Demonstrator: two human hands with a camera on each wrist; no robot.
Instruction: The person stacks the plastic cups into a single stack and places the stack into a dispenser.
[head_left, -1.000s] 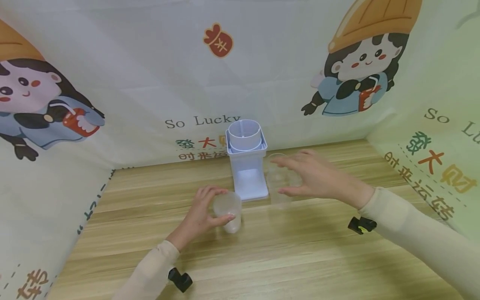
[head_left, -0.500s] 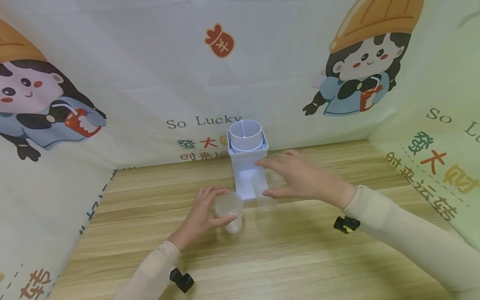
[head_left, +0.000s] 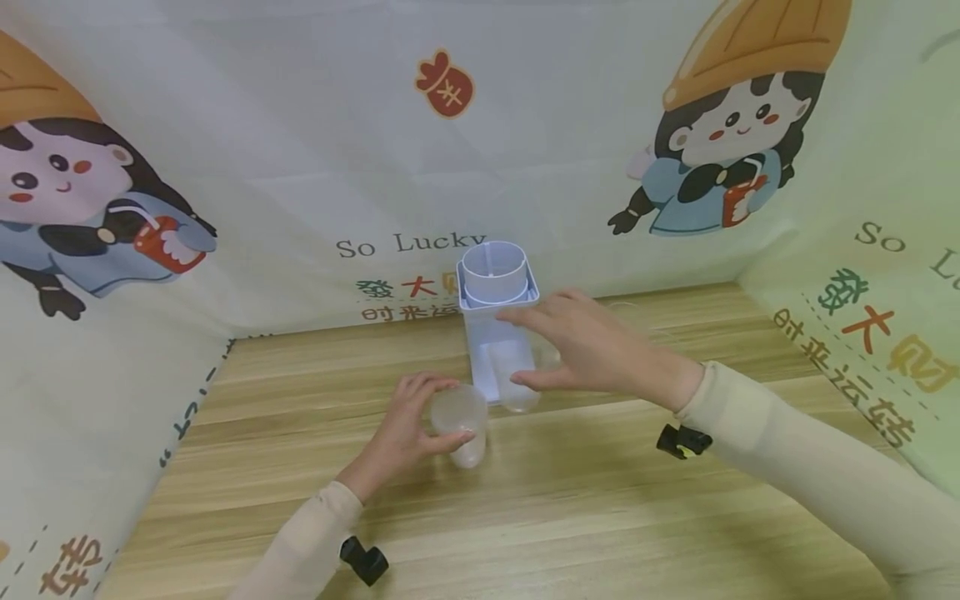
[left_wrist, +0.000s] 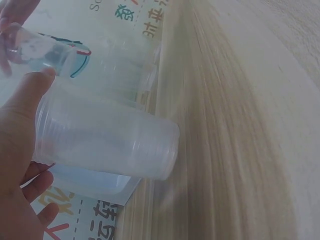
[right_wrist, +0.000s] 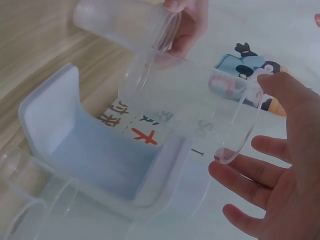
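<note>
My left hand (head_left: 408,429) grips a frosted plastic cup (left_wrist: 110,132), perhaps several nested, near its rim. It stands upright on the table just in front of a pale lavender cup dispenser (head_left: 500,327). From above, my right hand (head_left: 607,346) holds a clear plastic cup (right_wrist: 195,100) by its rim, thumb on one side and fingers on the other. This cup overlaps the dispenser's open lower front in the head view. A round tube (head_left: 495,271) sits in the dispenser's square top.
More clear cups (right_wrist: 35,195) stand on the other side of the dispenser, partly hidden by my right hand in the head view. Behind the wooden table (head_left: 525,517) rises a printed cloth backdrop (head_left: 300,167), with another cloth side at the right.
My right hand has carried the clear cup leftward, from beside the dispenser to in front of it. My left hand and its frosted cup have stayed in place.
</note>
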